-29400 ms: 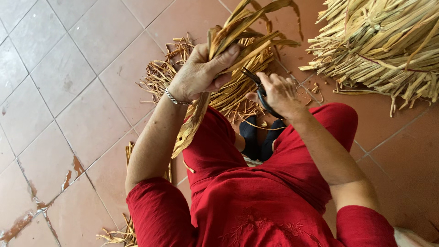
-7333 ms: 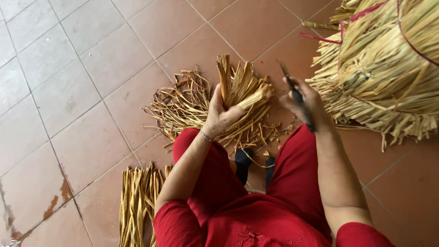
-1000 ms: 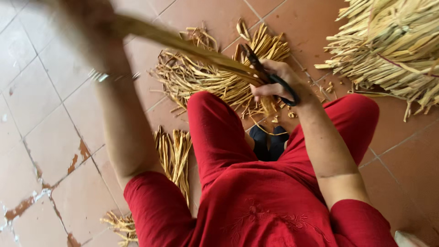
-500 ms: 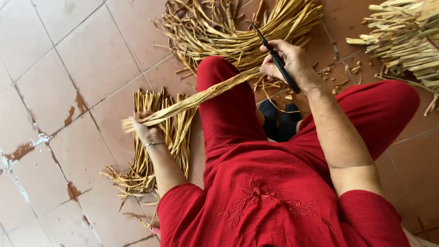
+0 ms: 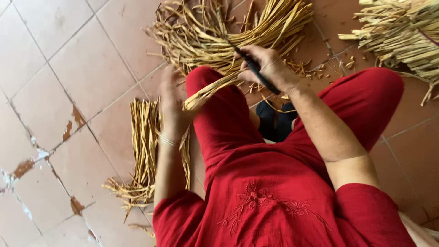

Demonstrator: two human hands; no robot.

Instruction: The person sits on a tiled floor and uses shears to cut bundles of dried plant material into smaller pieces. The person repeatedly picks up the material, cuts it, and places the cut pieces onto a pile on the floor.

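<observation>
Since half a sec ago, left hand [image 5: 171,98] has come up off the floor bundle and now sits blurred beside the left knee, and the long dry yellow-tan leaf strip [image 5: 215,89] has shortened in view: it now runs only from the right hand [image 5: 267,68] down to the red-trousered left thigh [image 5: 219,123].

Step in hand, as I judge it: splitting or trimming the strip w/ the thin dark-handled blade [image 5: 258,75], then passing the finished piece over to the left. Right hand is clenched around blade handle and also pinches the strip's far end. Left-hand fingers: motion blur, can't tell if closed on anything; hand looks near the strip's near end, contact unclear.

Strip's long axis runs diagonal, far-right to near-left; free frayed end points near-left, toward the flat bundle of straight tan strips [image 5: 144,146] lying on the terracotta floor tiles [image 5: 82,68] left of the leg. That bundle's axis runs near-far.

Next move prob. calls for a firm left-hand grip on the loose end, keeping strip taut and blade edge away from thigh and fingers.

Loose heap of tangled dry leaf offcuts [image 5: 215,32] lies far, beyond the knees; a second pile of thicker pale stalks [image 5: 402,32] sits far right, well apart.
</observation>
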